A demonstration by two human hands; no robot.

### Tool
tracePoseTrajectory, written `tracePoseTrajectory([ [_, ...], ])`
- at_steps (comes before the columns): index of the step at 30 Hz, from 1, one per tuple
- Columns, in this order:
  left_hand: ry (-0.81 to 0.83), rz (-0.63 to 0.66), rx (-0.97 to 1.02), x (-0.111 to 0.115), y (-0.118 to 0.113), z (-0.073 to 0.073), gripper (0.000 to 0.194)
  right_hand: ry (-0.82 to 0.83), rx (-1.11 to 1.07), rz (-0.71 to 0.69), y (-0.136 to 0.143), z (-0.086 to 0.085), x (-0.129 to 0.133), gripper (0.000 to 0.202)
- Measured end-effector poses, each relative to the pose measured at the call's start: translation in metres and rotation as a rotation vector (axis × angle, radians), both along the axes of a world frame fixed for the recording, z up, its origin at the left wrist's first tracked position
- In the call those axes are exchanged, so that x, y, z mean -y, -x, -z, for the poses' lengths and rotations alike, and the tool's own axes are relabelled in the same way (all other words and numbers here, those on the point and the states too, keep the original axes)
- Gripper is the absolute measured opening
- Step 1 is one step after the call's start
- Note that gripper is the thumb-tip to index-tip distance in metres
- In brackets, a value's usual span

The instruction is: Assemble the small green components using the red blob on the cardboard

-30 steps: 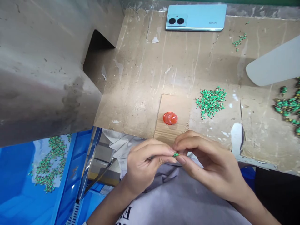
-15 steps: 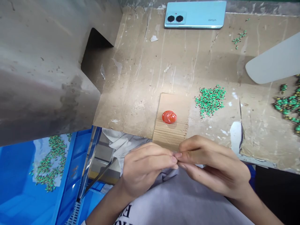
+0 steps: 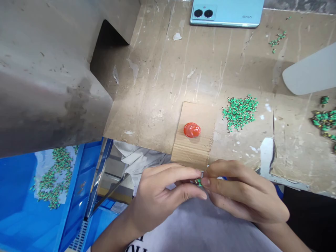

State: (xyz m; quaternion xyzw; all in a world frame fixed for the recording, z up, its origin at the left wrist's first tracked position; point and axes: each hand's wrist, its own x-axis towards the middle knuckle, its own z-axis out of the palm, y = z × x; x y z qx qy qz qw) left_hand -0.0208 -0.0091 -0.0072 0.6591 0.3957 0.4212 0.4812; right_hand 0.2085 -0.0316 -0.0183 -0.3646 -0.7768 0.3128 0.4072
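Observation:
My right hand point(image 3: 244, 192) is closed in a pinch, with a tiny green part with a brassy end point(image 3: 198, 182) at its fingertips. Facing it, my left hand point(image 3: 168, 196) has its thumb and forefinger parted around that part; its other fingers are mostly hidden behind. Both hands meet just off the table's front edge. Beyond them, a shallow red dish with glossy contents point(image 3: 192, 130) sits on a cardboard piece point(image 3: 195, 112). To its right lies a loose pile of similar small green parts point(image 3: 240, 112).
A light blue phone point(image 3: 228, 14) lies at the back of the cardboard-covered table point(image 3: 152, 87). Larger green parts point(image 3: 325, 120) and a pale rounded object point(image 3: 312, 71) are at right. A metal housing point(image 3: 52, 77) rises at left, above a blue bin point(image 3: 18, 196) holding green parts point(image 3: 54, 178).
My left thumb has dropped away from the forefinger, opening a gap where the green part shows. The camera view has shifted slightly, and the table things appear a little moved.

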Motion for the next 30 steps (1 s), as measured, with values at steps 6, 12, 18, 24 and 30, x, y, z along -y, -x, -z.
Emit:
tracePoseTrajectory([
  [6, 0.137, 0.008, 0.065, -0.001, -0.001, -0.006, 0.007, 0.001, -0.033, 0.021, 0.005, 0.002, -0.001, 0.023],
  [12, 0.225, 0.024, 0.212, 0.0, -0.003, -0.002, 0.015, 0.065, -0.141, 0.055, 0.01, -0.005, -0.005, 0.031],
  [18, 0.185, 0.015, 0.155, 0.001, -0.002, -0.003, 0.019, 0.162, -0.208, 0.121, 0.015, -0.01, -0.004, 0.031],
  [24, 0.17, 0.012, 0.113, 0.001, -0.001, -0.002, 0.021, 0.16, -0.147, 0.12, 0.013, -0.008, -0.003, 0.03],
  [30, 0.176, 0.023, 0.102, 0.002, 0.001, -0.002, 0.023, 0.117, -0.055, 0.101, 0.008, -0.007, 0.002, 0.029],
])
